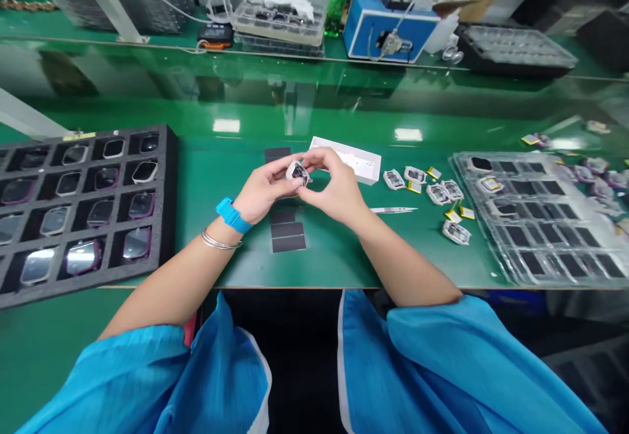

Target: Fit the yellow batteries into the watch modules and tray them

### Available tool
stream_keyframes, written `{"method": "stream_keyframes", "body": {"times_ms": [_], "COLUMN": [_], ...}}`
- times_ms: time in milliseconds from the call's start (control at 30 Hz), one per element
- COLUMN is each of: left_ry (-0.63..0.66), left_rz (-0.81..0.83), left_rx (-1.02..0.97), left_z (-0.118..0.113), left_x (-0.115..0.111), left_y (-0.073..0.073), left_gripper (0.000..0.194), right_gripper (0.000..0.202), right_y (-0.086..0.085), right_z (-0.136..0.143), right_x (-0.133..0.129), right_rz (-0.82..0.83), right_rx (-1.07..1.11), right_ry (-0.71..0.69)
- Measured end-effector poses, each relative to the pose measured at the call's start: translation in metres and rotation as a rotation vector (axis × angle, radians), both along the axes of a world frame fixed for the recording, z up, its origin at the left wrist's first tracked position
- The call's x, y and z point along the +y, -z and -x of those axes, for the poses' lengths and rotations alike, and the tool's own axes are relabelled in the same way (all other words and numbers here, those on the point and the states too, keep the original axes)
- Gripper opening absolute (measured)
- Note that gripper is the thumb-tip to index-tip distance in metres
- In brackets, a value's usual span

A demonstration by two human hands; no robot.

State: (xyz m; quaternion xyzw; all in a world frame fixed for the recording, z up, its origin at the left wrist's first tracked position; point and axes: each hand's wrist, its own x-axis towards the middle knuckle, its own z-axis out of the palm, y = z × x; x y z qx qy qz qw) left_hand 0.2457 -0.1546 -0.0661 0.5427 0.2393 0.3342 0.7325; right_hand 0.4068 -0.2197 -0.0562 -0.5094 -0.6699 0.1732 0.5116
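We pinch the white watch case (297,172) between left hand (263,191) and right hand (339,188), above the green bench (221,172); likely light, stiff-shelled, slightly slippery; exposed innards look fragile, so its outer rim seems the best hold.

Green table (236,257) and the components laid on it
At left, a dark compartmented foam tray (167,211); at centre, black strips (287,229), a white box (376,170) and tweezers (394,210); at right, clear trays (555,227)
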Motion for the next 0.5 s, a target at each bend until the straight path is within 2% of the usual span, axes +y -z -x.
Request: {"method": "stream_keyframes", "body": {"times_ms": [100, 200, 300, 500], "left_ry": [-0.004, -0.004, -0.006, 0.021], "left_rz": [0.085, 0.118, 0.129, 0.095], "left_rx": [-0.05, -0.044, -0.05, -0.08], "left_z": [0.005, 0.007, 0.005, 0.002], "left_x": [-0.001, -0.002, -0.004, -0.012], "left_y": [0.004, 0.008, 0.01, 0.013], "left_gripper": [0.061, 0.058, 0.06, 0.06], "right_gripper": [0.033, 0.016, 0.012, 0.014], "right_y": [0.002, 0.001, -0.002, -0.002], "right_z": [-0.007, -0.017, -0.018, -0.011], "right_x": [-0.004, -0.006, -0.009, -0.014], "right_rz": [0.043, 0.052, -0.008, -0.066], "right_rx": [0.053, 0.027, -0.089, -0.208], "right_ry": [-0.045, 0.024, 0.076, 0.059]}}
